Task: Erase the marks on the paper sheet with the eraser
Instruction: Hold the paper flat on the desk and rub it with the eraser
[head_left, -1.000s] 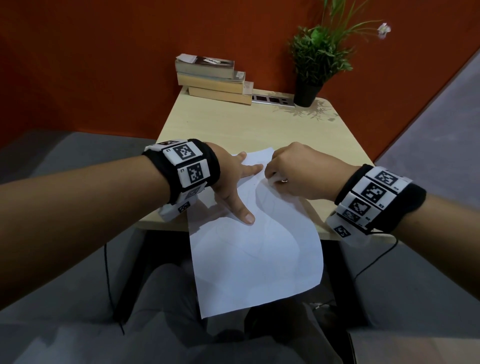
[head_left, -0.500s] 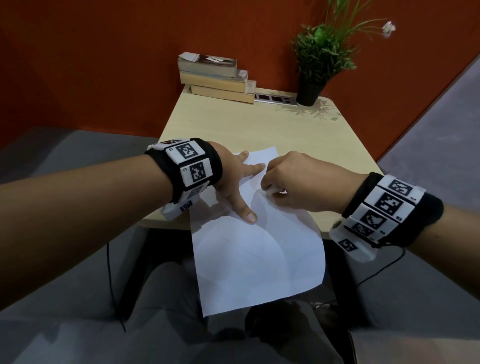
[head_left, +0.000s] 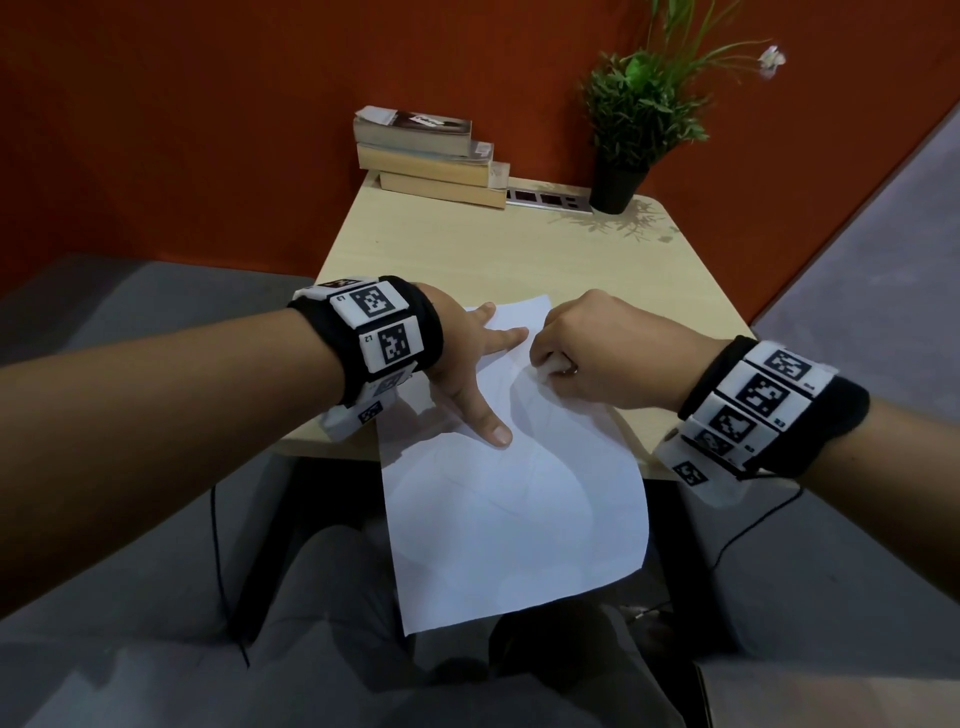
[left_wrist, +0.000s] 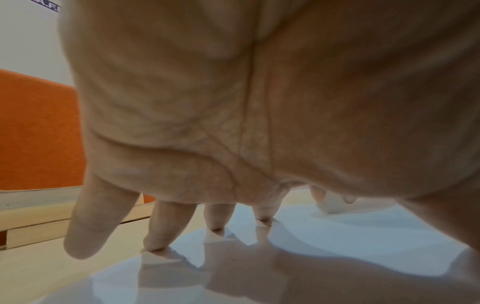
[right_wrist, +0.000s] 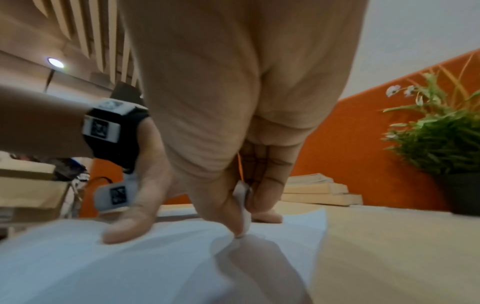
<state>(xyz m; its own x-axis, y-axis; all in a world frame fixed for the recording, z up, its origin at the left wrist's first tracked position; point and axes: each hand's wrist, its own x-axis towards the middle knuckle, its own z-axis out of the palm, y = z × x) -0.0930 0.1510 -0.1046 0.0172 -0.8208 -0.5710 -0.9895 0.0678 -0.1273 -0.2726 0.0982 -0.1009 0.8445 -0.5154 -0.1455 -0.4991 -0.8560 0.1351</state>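
Note:
A white paper sheet (head_left: 514, 499) lies on the small beige table (head_left: 498, 249), its near half hanging over the front edge; faint curved marks show on it. My left hand (head_left: 467, 364) lies spread flat on the sheet's upper left part, fingers straight, thumb pointing toward me. My right hand (head_left: 597, 353) pinches a small white eraser (head_left: 553, 370) and presses it on the paper near the sheet's upper middle. In the right wrist view the eraser (right_wrist: 242, 207) sits between thumb and fingers, its tip on the paper sheet (right_wrist: 130, 257). The left wrist view shows my fingertips (left_wrist: 155, 244) on the paper and the eraser (left_wrist: 332, 205) beyond.
A stack of books (head_left: 431, 156) stands at the table's back, beside a socket strip (head_left: 545, 200) and a potted plant (head_left: 634, 124) at the back right. An orange wall closes the far side. My lap lies below the hanging paper.
My right hand with the eraser has shifted slightly left and toward me over the paper, then back a little. The left hand stays pressed in place.

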